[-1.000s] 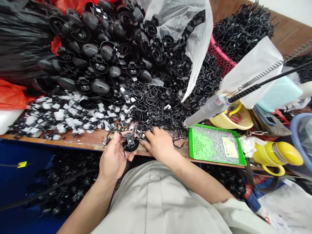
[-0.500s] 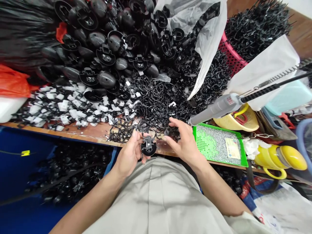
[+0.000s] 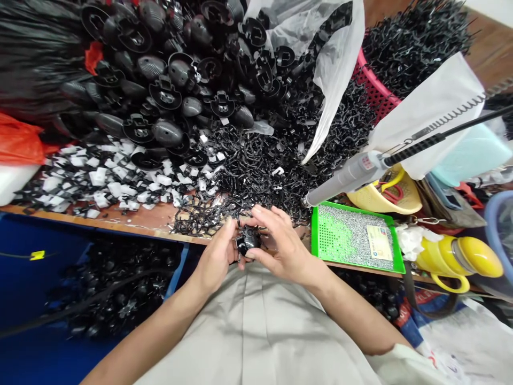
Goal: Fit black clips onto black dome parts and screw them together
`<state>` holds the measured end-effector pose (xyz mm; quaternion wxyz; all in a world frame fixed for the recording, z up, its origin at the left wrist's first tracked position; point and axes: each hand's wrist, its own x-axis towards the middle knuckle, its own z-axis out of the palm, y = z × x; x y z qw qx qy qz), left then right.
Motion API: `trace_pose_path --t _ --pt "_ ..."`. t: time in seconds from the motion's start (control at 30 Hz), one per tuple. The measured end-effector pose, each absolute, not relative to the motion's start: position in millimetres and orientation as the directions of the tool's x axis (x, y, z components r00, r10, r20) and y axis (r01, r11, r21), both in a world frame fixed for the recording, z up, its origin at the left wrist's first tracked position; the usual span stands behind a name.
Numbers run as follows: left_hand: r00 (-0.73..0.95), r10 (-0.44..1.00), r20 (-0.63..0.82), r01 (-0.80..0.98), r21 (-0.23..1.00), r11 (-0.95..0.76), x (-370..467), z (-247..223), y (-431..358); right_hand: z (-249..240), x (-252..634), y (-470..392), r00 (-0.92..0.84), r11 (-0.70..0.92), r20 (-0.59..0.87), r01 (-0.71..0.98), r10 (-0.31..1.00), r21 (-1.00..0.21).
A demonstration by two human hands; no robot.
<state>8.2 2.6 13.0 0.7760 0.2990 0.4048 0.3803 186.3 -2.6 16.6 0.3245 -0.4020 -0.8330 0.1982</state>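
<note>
Close to my body, at the bench's front edge, both hands are closed around a round black plastic part (image 3: 248, 239). My left hand (image 3: 216, 254) grips it from the left side, some of its fingers hidden beneath. Over the right side of the part, the thumb and fingers of my right hand (image 3: 282, 243) press on it. Just beyond my hands lies a heap of thin, curved black plastic pieces (image 3: 256, 166). Small white-and-black clips (image 3: 108, 176) are piled to the left, with round black shells (image 3: 172, 131) behind them.
A grey electric screwdriver (image 3: 344, 176) hangs at right over a green tray (image 3: 316, 235) of small screws. Beyond are a yellow bowl (image 3: 409, 200), a yellow bottle (image 3: 444, 256) and a pink basket (image 3: 374, 88). A blue bin (image 3: 24, 289) with black parts stands lower left.
My right hand has moved left from the pile's edge onto the black part and closed on it. My left hand still holds the part. The view has shifted slightly.
</note>
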Motion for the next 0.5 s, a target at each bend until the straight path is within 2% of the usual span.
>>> trace_pose_path --t 0.1,0.23,0.37,0.5 --pt "0.377 0.841 -0.389 -0.246 0.833 0.496 10.2 15.5 1.5 17.7 187.4 -3.4 -0.476 0.59 0.362 0.532 0.802 -0.607" --pt "0.287 0.876 -0.387 -0.127 0.891 0.435 11.5 19.1 -1.4 21.5 189.1 -5.7 -0.466 0.551 0.328 0.506 0.822 -0.664" --pt "0.296 0.918 -0.262 -0.097 0.948 0.302 9.2 17.3 -6.2 23.5 189.5 -8.3 -0.207 0.388 0.328 0.468 0.922 -0.794" --pt "0.343 0.931 -0.126 0.005 0.991 0.133 6.7 9.7 -11.7 24.1 189.6 -13.6 -0.217 0.377 0.314 0.388 0.924 -0.841"
